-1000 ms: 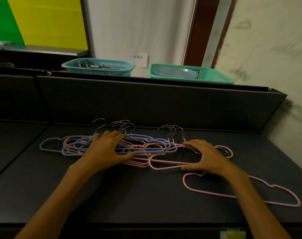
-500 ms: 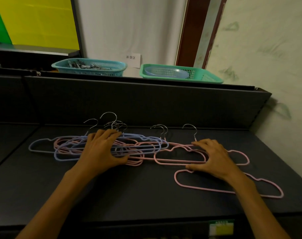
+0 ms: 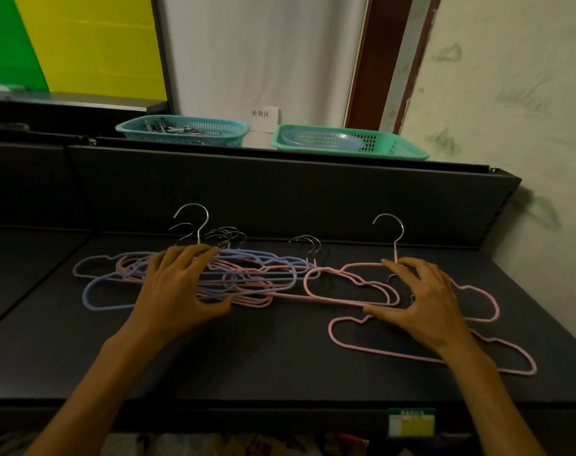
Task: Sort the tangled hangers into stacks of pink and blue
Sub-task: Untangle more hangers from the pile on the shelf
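We find the sorting at an early stage. On the dark bench the tangle of pink and blue hangers lies left of centre, hooks pointing to the back wall; both colours are interlaced there and no blue stack exists yet. The left hand lies flat on the tangle, fingers spread and straight, pressing it down, gripping nothing. To the right, a few pink hangers lie partly overlapped, one still touching the tangle's edge; we judge this the beginning of the pink stack, not squared up. A further pink hanger lies nearer the front edge, just beside them. The right hand rests on these pink hangers, fingers spread and lightly arched; we see no closed grip. Remaining, in our judgement: nearly all the separation, and both stacks to be tidied.
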A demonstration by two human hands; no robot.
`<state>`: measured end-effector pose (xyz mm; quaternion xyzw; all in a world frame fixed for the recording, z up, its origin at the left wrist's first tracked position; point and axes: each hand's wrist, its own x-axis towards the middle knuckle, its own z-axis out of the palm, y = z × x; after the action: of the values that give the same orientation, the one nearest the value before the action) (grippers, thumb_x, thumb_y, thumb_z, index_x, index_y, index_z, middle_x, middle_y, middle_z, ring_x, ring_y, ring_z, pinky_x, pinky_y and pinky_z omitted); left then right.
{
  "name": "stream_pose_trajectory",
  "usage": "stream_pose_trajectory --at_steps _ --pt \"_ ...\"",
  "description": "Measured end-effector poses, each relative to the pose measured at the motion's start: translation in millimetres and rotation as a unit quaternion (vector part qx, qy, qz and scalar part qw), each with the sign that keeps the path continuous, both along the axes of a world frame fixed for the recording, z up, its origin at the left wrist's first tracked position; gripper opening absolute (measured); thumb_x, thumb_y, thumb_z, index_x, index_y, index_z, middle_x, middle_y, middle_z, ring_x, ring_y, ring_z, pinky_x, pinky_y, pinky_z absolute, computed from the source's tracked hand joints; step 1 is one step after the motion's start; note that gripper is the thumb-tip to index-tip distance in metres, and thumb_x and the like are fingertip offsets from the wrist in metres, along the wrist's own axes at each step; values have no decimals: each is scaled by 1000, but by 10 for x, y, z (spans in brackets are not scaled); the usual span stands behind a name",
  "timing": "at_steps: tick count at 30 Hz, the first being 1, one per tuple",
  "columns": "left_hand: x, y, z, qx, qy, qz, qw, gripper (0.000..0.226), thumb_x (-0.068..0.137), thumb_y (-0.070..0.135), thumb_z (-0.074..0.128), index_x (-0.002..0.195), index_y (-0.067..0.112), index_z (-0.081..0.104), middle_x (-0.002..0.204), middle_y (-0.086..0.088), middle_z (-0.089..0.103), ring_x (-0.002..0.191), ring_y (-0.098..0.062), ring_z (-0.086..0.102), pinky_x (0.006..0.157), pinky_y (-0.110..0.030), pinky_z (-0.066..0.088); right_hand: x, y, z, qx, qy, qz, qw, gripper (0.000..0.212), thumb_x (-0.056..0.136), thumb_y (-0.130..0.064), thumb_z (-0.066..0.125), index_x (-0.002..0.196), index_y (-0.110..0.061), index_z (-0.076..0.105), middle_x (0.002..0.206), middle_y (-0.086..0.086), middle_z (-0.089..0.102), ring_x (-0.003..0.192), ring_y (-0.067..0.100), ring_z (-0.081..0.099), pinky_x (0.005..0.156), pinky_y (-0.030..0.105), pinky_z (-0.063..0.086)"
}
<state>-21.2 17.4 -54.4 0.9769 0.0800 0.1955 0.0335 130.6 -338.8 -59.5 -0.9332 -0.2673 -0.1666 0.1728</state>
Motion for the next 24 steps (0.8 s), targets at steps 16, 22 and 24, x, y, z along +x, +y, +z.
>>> stream_pose_trajectory --at_steps 16,22,24 --pt "-1837 1695 72 8 -31 119 992 89 64 72 46 130 13 55 127 -7 57 114 -30 50 94 -49 38 -993 2308 139 30 -15 130 991 95 60 -83 45 134 -23 49 130 11 48 120 31 45 98 48 39" --pt "-2883 2607 30 3 -49 159 986 86 64 72 50 130 16 54 128 -3 55 115 -26 48 96 -48 37 -1761 3552 100 33 -15 175 984 96 56 -82 50 134 -26 49 131 9 48 120 27 44 98 41 37" --pt "-3209 2877 4 4 -48 177 983 86 65 71 50 129 15 55 128 -4 56 115 -27 50 96 -48 38 -1978 3943 98 33 -16 195 980 94 56 -80 52 134 -26 50 130 8 49 120 27 45 99 43 39"
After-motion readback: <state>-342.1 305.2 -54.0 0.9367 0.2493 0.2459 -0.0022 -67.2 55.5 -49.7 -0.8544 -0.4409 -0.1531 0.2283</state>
